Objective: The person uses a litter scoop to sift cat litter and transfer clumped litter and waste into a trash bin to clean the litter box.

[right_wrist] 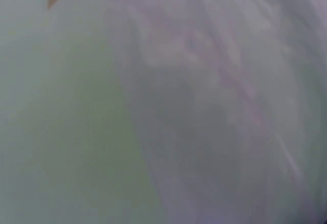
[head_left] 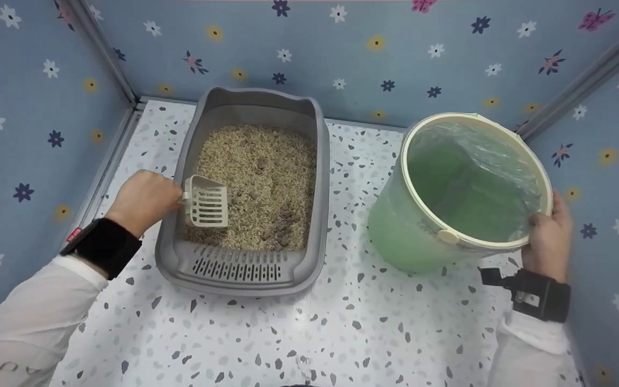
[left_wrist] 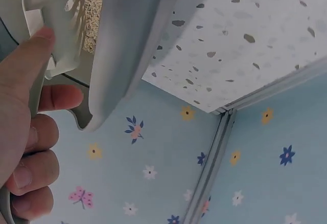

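Finding the left hand (head_left: 147, 201) at the left of the frame, wrapped round the handle of a pale slotted scoop (head_left: 209, 202). Left wrist view: thumb (left_wrist: 38, 42) laid along the scoop's neck, fingertips curled under the handle; a grip that likely steadies the head against twisting.

Scoop head lies left of centre, inside the outline of the grey litter tray (head_left: 324, 183), above the near-left part of the litter (head_left: 250, 177). Hand is outside the tray's left wall, handle crossing it, presumably so the knuckles clear the grains. Contact between scoop and wall: cannot tell. No clump visible on the slots.

Dark clumps (head_left: 285, 217) sit at the lower right of the litter. Slotted ledge (head_left: 237, 263) at the tray's near end, perhaps for catching stray grains.

Right of frame: green bin (head_left: 393, 226), cream rim, mouth facing up toward the camera. Clear liner (head_left: 497, 156) lines the inside, probably to spare the walls. Right hand (head_left: 550, 239) grips the rim at its right side, thumb over the edge, other fingers outside and partly hidden; their spacing cannot be told. Hold seems meant to steady bin and liner together. Right wrist view blurred, mostly filmy plastic and pale green.

Bin and tray stand apart, speckled surface (head_left: 350, 269) between.
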`<control>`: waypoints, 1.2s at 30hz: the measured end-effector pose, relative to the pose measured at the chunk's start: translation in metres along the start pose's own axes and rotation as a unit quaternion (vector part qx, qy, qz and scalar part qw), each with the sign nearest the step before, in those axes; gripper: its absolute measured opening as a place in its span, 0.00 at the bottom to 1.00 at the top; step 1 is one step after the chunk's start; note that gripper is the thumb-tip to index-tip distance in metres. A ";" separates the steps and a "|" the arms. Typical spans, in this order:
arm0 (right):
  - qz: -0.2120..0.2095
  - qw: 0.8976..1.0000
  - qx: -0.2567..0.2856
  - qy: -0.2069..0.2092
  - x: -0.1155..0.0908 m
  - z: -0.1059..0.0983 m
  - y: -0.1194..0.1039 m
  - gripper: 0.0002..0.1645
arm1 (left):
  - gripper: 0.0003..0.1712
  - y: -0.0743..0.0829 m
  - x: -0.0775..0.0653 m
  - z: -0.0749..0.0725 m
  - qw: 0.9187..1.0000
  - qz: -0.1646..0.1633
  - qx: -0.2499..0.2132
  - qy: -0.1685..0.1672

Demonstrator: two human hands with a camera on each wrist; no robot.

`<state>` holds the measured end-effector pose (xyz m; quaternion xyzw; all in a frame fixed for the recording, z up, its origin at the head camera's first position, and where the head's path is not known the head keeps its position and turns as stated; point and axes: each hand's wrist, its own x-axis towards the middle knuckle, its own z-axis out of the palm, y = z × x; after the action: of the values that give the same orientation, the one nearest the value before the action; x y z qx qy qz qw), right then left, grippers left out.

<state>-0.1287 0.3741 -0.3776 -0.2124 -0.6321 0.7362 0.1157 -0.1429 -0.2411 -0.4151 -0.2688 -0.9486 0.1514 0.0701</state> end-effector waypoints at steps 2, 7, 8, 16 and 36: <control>-0.008 1.000 0.000 0.000 0.000 -0.001 0.001 0.43 | 0.24 0.001 0.006 -0.004 0.999 0.025 0.036 -0.013; -0.016 1.000 -0.001 0.001 -0.001 -0.001 0.003 0.43 | 0.24 0.004 0.016 -0.009 0.993 0.059 0.105 -0.010; -0.014 1.000 -0.002 0.002 -0.001 -0.001 0.003 0.43 | 0.24 0.004 0.018 -0.009 0.991 0.059 0.118 -0.009; 0.006 1.000 -0.004 0.012 -0.001 -0.002 0.001 0.43 | 0.23 0.005 0.026 0.003 0.984 0.054 0.166 -0.025; -0.003 1.000 0.000 -0.005 0.000 -0.001 0.003 0.42 | 0.16 0.001 0.040 0.036 0.994 0.044 0.082 -0.058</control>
<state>-0.1273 0.3745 -0.3809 -0.2068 -0.6335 0.7368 0.1143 -0.1835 -0.2280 -0.4477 -0.2942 -0.9228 0.2469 0.0301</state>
